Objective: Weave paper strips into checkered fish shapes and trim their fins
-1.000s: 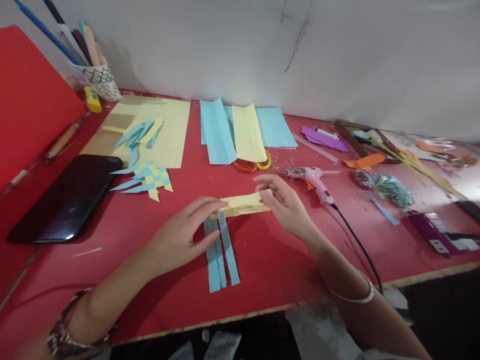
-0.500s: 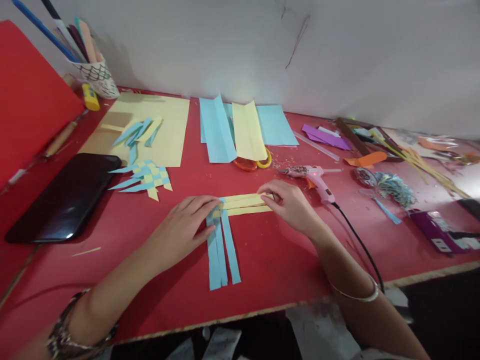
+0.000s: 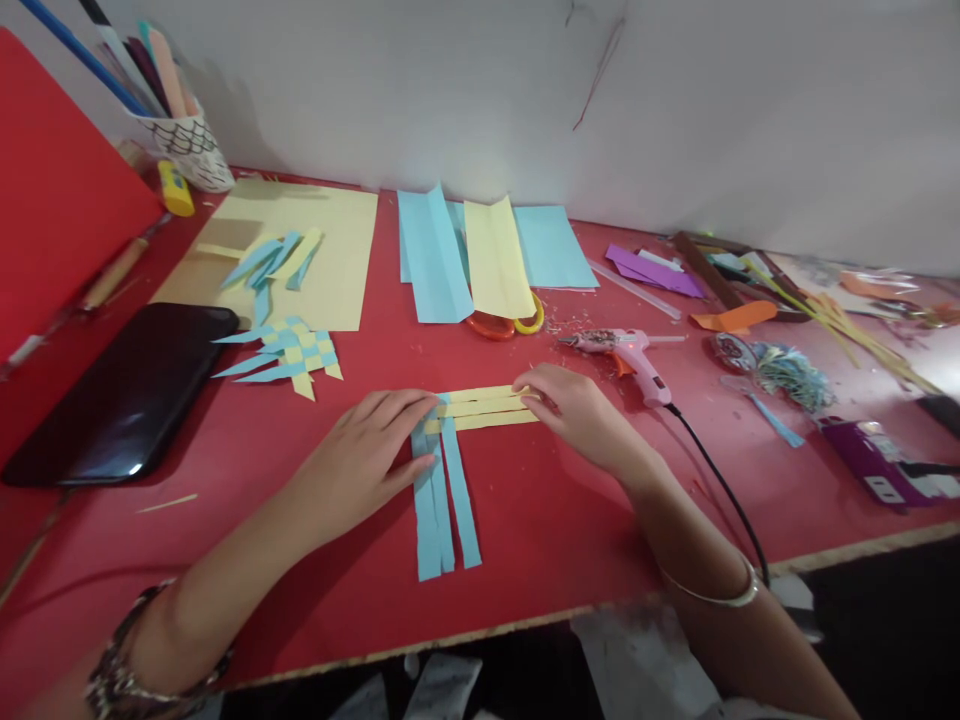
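Observation:
Yellow paper strips (image 3: 487, 407) lie sideways, side by side, on the red table. At their left end they cross light-blue paper strips (image 3: 435, 510) that run toward me; the rightmost blue one stands slightly apart. My left hand (image 3: 371, 445) rests over the crossing corner, fingers stretched out and thumb apart on the blue strips, hiding part of the weave. At the other end, my right hand (image 3: 577, 410) has curled fingers and thumb at the tips of the yellow strips, covering them. A woven blue-and-yellow paper piece (image 3: 289, 352) with pointed ends lies beyond my left hand.
A pink glue gun (image 3: 626, 355) with its cord lies right of my right hand. Folded paper sheets (image 3: 495, 260) partly cover scissors (image 3: 491, 325) at the back. A black phone (image 3: 124, 395) lies left, near a pen cup (image 3: 191, 150). Craft scraps and a purple box (image 3: 870, 460) lie right.
My right hand has shifted very slightly at the ends of the yellow strips, and the gaps between those strips look a little different. My left hand stays over the crossing corner.

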`<action>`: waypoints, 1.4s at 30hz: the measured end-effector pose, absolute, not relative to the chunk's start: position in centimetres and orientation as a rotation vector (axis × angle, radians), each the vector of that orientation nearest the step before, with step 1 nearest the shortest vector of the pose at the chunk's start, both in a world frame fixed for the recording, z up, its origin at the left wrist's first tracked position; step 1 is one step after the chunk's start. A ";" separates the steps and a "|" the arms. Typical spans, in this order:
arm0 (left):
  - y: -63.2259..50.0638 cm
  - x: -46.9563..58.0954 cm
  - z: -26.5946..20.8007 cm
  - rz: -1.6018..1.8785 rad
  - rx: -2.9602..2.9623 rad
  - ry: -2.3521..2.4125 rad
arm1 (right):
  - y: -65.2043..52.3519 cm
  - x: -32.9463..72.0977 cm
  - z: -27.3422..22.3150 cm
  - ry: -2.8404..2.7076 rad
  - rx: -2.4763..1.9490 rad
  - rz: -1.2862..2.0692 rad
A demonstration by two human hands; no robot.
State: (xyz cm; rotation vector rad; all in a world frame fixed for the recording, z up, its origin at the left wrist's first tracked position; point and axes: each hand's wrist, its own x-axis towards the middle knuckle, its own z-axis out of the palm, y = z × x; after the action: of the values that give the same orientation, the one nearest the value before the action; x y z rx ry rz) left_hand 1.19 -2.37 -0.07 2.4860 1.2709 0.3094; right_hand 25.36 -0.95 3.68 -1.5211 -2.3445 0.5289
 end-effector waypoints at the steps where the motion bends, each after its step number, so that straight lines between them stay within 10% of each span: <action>1: -2.4 1.2 -0.1 0.310 2.484 1.270 | -0.9 25.3 3.7 -2.359 -1.517 0.523; 42: -2.3 1.2 0.0 0.372 2.487 1.244 | -2.2 23.0 3.6 -2.620 -1.405 0.117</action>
State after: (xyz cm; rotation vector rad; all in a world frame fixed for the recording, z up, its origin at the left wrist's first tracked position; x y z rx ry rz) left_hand 1.23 -2.33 -0.04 2.4872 1.2444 0.3718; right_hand 22.99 -2.19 3.56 -1.4053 -2.6204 0.1166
